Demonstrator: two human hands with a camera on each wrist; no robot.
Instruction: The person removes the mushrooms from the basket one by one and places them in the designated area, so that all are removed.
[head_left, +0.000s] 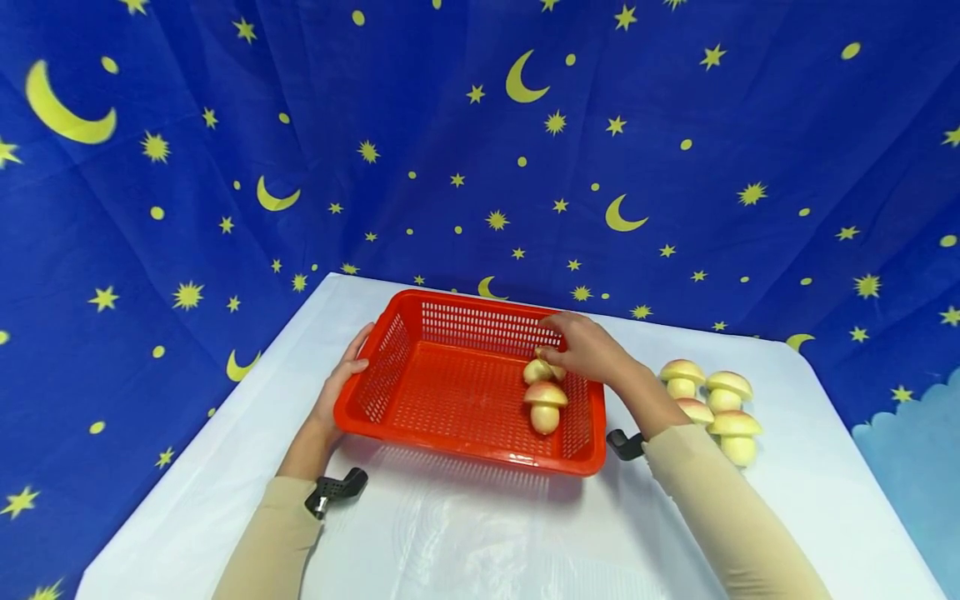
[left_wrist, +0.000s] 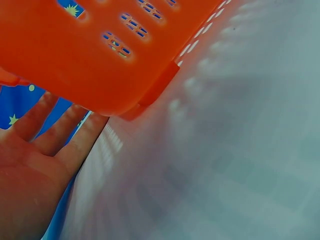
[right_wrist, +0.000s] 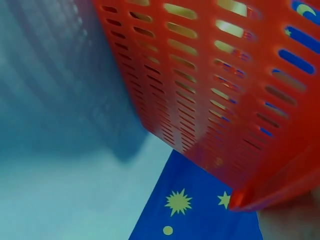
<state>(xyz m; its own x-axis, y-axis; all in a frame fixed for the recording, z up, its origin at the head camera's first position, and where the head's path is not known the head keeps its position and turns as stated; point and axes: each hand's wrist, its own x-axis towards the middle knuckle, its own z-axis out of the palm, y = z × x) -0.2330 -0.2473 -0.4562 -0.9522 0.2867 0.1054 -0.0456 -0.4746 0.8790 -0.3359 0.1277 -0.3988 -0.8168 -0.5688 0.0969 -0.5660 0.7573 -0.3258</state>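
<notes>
A red plastic basket with slotted walls stands at the middle of the table. My left hand holds its left end, thumb at the rim and fingers along the outside; in the left wrist view those fingers reach behind the basket wall. My right hand reaches over the right rim, fingers and thumb parted above the toy mushrooms inside. One mushroom with a reddish cap lies nearest the front. Behind it a pale mushroom lies beside another, partly hidden by the right hand.
Several more toy mushrooms stand on the white table to the right of the basket, beside the right forearm. A blue curtain with yellow moons and stars hangs behind the table. Each wrist carries a black camera mount.
</notes>
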